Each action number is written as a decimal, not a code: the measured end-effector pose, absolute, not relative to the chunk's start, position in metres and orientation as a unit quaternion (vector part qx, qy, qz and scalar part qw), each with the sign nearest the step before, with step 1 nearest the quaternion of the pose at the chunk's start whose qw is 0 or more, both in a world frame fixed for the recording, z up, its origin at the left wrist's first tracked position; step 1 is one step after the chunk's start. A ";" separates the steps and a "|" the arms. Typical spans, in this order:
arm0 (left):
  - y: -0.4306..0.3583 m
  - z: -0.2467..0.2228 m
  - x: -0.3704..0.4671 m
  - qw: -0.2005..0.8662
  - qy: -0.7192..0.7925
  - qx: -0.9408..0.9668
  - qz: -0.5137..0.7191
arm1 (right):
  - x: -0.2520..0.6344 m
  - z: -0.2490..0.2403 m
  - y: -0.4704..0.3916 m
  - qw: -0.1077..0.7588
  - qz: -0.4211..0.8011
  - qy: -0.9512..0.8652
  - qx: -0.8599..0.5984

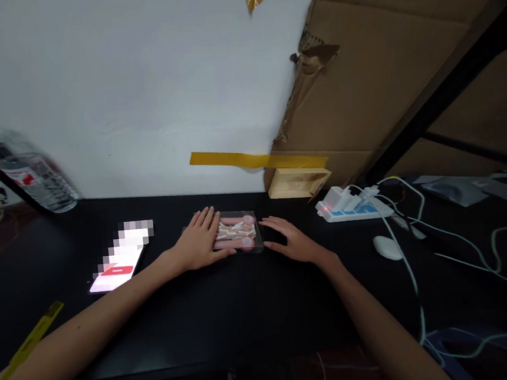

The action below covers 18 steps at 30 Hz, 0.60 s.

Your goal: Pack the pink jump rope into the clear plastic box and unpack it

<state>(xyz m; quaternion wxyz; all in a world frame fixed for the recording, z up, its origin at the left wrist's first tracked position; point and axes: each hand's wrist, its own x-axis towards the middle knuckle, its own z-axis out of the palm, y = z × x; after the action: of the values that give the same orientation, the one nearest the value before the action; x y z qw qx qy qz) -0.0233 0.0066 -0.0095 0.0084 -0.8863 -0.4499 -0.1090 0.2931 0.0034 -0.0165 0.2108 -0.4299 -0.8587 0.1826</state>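
On the black table lies a flat clear plastic box (236, 230) with a pink inside and several small white and pink stick-shaped pieces. My left hand (200, 239) rests flat across the left part of this box, its fingers stretched out and covering that end. By the right end of the box is my right hand (291, 240), fingers apart and slightly curved, with the fingertips close to the box's edge. Whether they touch it I cannot tell.
A lit phone (122, 260) lies left of the box, and a water bottle (34, 173) stands behind it. At the back is a shallow wooden box (298, 182). Rightward are a power strip (355, 205) with plugs, a white mouse (387, 248) and loose cables (415, 282).
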 end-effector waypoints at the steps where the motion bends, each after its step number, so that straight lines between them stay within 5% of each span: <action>1: 0.007 -0.010 -0.024 0.007 -0.449 -0.886 -0.116 | 0.292 -0.016 0.003 0.203 0.179 -0.862 -0.429; 8: 0.006 -0.008 -0.025 -0.013 -0.441 -0.887 -0.136 | 0.287 -0.008 -0.003 0.228 0.186 -0.856 -0.425; 18: 0.006 0.000 -0.010 -0.014 -0.468 -0.877 -0.108 | 0.274 -0.010 -0.007 0.152 0.161 -0.867 -0.447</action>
<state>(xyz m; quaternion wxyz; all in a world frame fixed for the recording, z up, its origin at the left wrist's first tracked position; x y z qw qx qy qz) -0.0102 0.0061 -0.0002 -0.0135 -0.8769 -0.4682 -0.1081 0.2745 -0.0068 -0.0103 0.1516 -0.4469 -0.8667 0.1614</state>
